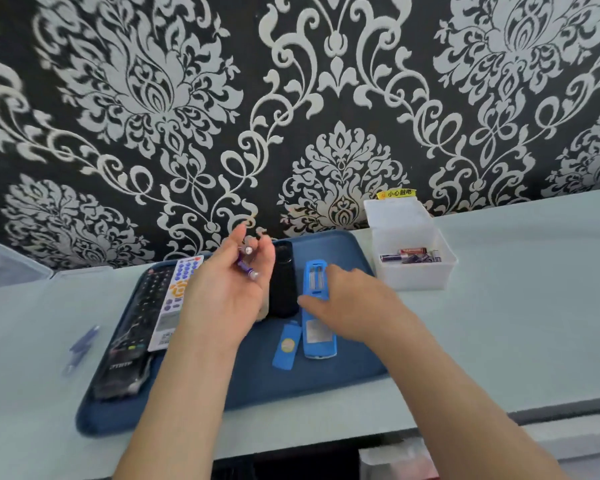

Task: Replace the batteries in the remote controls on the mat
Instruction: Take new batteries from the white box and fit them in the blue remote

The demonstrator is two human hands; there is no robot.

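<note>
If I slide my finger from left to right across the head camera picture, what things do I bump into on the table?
First the long black remote → white remote → left hand holding purple batteries → blue remote with its battery slot open → clear box with batteries inside.

Left hand (229, 292) holds purple batteries (247, 263); right hand (347, 306) rests on blue remote (316, 341).

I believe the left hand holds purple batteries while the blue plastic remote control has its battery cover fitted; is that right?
Not quite: in the head view the blue plastic remote control lies open, its flat blue cover beside it on the blue mat. The left hand does hold purple batteries.
</note>
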